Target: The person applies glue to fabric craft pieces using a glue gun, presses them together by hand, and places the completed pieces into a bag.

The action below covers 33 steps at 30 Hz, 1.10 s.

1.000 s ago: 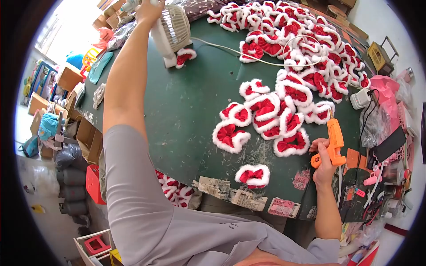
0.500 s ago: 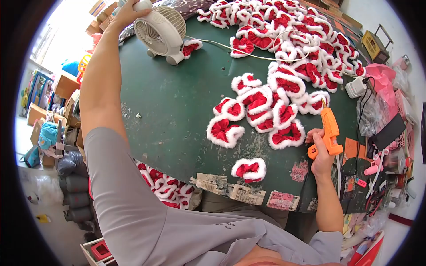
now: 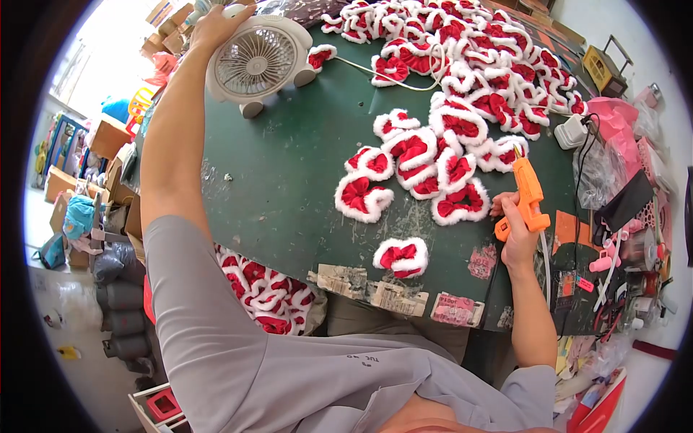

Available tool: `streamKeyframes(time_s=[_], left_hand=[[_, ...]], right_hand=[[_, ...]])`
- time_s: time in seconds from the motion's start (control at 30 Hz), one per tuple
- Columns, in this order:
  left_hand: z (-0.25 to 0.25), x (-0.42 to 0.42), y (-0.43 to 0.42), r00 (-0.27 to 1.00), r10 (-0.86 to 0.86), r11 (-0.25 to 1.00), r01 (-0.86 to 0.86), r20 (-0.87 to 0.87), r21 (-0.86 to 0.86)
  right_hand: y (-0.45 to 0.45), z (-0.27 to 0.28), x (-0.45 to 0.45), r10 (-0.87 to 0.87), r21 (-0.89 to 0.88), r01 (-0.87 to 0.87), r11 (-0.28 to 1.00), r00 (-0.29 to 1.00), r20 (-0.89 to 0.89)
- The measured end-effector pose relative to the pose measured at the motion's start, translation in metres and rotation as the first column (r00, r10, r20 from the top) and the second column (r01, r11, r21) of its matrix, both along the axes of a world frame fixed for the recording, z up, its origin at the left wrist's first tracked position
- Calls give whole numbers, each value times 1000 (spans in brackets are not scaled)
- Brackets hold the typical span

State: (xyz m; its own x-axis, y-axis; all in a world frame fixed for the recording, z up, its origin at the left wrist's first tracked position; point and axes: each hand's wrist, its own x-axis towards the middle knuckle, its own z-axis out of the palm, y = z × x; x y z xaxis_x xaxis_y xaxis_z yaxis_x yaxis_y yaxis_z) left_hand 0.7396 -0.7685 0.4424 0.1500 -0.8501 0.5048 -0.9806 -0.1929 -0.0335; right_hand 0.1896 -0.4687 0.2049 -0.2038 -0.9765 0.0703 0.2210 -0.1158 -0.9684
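Note:
My left hand [image 3: 218,26] is closed on the top of a small white desk fan [image 3: 256,63] at the far left of the green table; its fingertips are partly hidden behind the fan. The fan's grille faces me. On the right, my right hand [image 3: 516,234] is wrapped round an orange glue gun [image 3: 529,186], nozzle pointing up and away. Left of the glue gun lies a loose group of red scrunchies with white fluffy trim [image 3: 456,169]. One single scrunchie [image 3: 401,257] sits apart, closer to the table's front edge.
A large pile of similar scrunchies [image 3: 498,65] covers the back right. The fan's white cord [image 3: 375,73] runs toward it. A white plug adapter [image 3: 570,133], plastic bags and tools crowd the right side. More scrunchies fill a bag [image 3: 271,296] below the front edge.
The fan has been turned by my left hand, so its grille now faces me, and it stands slightly nearer. Its cord has shifted left. My right hand still holds the glue gun.

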Motion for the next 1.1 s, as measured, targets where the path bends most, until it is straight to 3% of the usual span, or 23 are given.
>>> streamKeyframes(time_s=[0.1, 0.2, 0.27, 0.33, 0.4, 0.53, 0.6, 0.67, 0.73, 0.77, 0.8, 0.87, 0.93, 1.1], left_hand=[[4, 20, -15, 1000, 22, 997, -22, 4, 81], [1, 25, -15, 990, -88, 993, 96, -107, 75], [-2, 2, 4, 957, -116, 993, 118, -266, -8], [-13, -9, 9, 965, -108, 992, 88, -238, -90], [-22, -15, 14, 984, -175, 909, 146, -39, -391], [-33, -25, 41, 933, -334, 808, 209, -136, -551], [-40, -59, 91, 958, -267, 845, 183, -100, -503], [-59, -97, 135, 876, -424, 827, 272, -229, -492], [-103, -123, 165, 792, -604, 653, 556, 90, -515], [-115, -158, 213, 705, -700, 686, 616, -119, -387], [-121, -191, 258, 572, -694, 703, 669, -437, -241], [-147, -227, 314, 458, -625, 628, 776, -632, -60], [-170, -253, 345, 452, -694, 539, 842, -561, 12], [-182, -279, 353, 428, -596, 471, 872, -679, 136]], right_hand=[[0, 0, -1, 3, -6, -3, 1000, 1000, -5], [0, -1, -1, 19, -17, -19, 1000, 1000, 8], [1, 2, -1, 21, -22, -21, 1000, 1000, 5], [1, -2, -3, 6, -5, -6, 1000, 1000, 10], [-1, -3, -3, 13, -18, -13, 1000, 1000, 18], [-1, -4, -2, 22, -26, -21, 999, 999, 41], [-2, -5, -3, 29, -24, -28, 999, 999, 17], [-2, -8, -4, 38, -47, -37, 998, 999, 37], [-3, -7, -5, 52, -44, -50, 998, 998, 46], [-3, -8, -5, 55, -72, -51, 996, 997, 50], [-4, -7, -5, 54, -67, -51, 996, 997, 49], [-3, -7, -5, 83, -81, -79, 994, 995, 48], [-1, -8, -4, 97, -87, -94, 992, 995, 31], [6, -3, -2, 131, -211, -124, 970, 991, 20]])
